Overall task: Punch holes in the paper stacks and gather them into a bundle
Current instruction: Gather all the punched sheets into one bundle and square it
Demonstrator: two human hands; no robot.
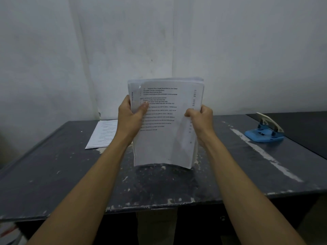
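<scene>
Between both hands' fingers (190, 114), paper stack (166, 138).

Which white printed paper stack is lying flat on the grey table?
The thin white paper stack at the table's far left; the thick stack stands upright, gripped by both hands.

Plain office corner (worn desk (53, 174), hole punch (264, 132), printed sheets (102, 134)).

Room around the upright stack (164, 124)
Left of it lie sheets (103, 134); far right, a punch (264, 133); bare table (221, 174) is left between.
</scene>
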